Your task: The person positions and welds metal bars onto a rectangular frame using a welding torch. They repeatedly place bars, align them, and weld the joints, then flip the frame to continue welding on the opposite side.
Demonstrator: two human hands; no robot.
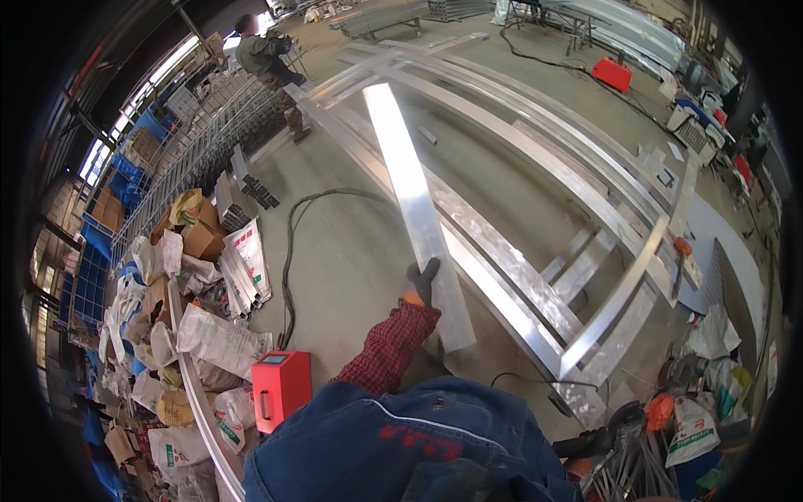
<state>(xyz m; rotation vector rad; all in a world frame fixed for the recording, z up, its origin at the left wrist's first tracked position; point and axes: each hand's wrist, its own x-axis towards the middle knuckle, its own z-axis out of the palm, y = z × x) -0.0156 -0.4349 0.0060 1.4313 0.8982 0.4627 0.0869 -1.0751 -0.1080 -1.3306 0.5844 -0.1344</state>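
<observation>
My left hand (421,282), in a dark grey glove below a red checked sleeve, is closed round the lower part of a long flat aluminium bar (401,177). The bar slants up and away, its far end shining brightly. Beyond it and to its right lies a large frame of aluminium profiles (510,138), with long rails and short cross pieces. At the lower right, beside my blue jacket, a dark shape (585,443) looks like my right hand in a glove; its fingers cannot be made out.
A red box-shaped machine (283,389) stands at the lower left, with a black cable (290,251) curving past it. Filled sacks (219,335) heap along the left. Another red machine (612,74) is at the far right. A person (266,57) stands at the far left. An orange-headed hammer (681,251) rests right.
</observation>
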